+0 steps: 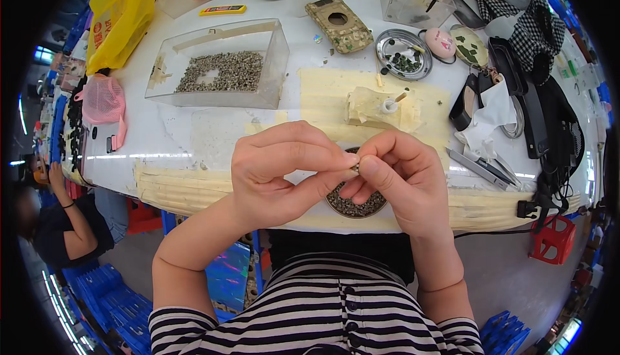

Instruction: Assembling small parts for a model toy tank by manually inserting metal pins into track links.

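My left hand (pixel 274 171) and my right hand (pixel 410 177) meet over the near edge of the table. Thumb and forefinger of each pinch at one tiny metallic piece (pixel 355 168); its exact kind is too small to make out. Right below them sits a round dish of small grey-brown metal parts (pixel 356 208), partly hidden by my fingers. Just beyond my hands stands a block wrapped in cream tape (pixel 371 111), with a small white nozzle-like cup (pixel 389 105) on top and a thin stick in it.
A clear box (pixel 279 64) with many small metal parts stands at the far left. Behind are a camouflage-patterned case (pixel 339 24) and a round tin (pixel 418 68) with dark green bits. Tweezers (pixel 507 171) and black straps lie right. Another person (pixel 71 226) is at left.
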Motion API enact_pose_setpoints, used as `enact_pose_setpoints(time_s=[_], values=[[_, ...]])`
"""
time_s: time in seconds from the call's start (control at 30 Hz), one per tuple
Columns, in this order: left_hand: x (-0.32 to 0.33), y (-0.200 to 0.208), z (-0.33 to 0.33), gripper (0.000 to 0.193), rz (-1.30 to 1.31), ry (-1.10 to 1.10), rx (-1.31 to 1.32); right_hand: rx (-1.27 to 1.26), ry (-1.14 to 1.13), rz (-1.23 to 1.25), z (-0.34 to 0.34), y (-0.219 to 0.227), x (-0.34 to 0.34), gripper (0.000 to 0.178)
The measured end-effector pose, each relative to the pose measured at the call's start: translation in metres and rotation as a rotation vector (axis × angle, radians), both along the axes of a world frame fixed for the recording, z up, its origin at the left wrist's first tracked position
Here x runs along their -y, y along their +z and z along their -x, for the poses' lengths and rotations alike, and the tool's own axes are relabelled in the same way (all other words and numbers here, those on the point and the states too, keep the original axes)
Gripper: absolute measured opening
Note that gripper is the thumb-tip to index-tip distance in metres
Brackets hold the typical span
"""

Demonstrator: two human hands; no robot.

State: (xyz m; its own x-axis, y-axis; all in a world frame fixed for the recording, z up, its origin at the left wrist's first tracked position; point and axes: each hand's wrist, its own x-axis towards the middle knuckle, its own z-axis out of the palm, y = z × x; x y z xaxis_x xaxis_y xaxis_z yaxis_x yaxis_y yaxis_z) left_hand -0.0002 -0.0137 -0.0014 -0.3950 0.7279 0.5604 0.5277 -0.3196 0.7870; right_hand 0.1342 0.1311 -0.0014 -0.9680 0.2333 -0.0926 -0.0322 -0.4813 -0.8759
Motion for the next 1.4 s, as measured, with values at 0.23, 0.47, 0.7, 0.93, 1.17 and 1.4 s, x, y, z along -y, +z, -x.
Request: enact_pose_setpoints(time_s=[0.23,0.47,0.7,0.93,1.17,1.4], values=[[0.000,-0.002,0.000,0.020,0.062,-0.012,0.037,-0.023,-0.079,-0.062,0.000,0.000,0.003,0.013],[-0.001,-0.004,0.000,0.020,0.035,-0.040,0.125,-0.026,-0.060,-0.027,0.000,0.002,0.003,0.013],[-0.005,-0.001,0.000,0.024,-0.021,0.009,0.019,-0.070,-0.085,-0.012,0.000,-0.001,0.005,0.012],[-0.003,0.001,-0.001,0.023,-0.009,0.172,-0.244,-0.209,-0.327,-0.659,0.002,-0.004,0.007,0.012],[-0.002,-0.004,-0.002,0.022,0.003,0.289,-0.237,-0.366,-0.593,-1.182,0.008,-0.007,0.016,0.027],[-0.002,-0.003,-0.002,0.024,-0.034,0.243,-0.228,-0.282,-0.497,-1.000,0.007,-0.008,0.018,0.026]])
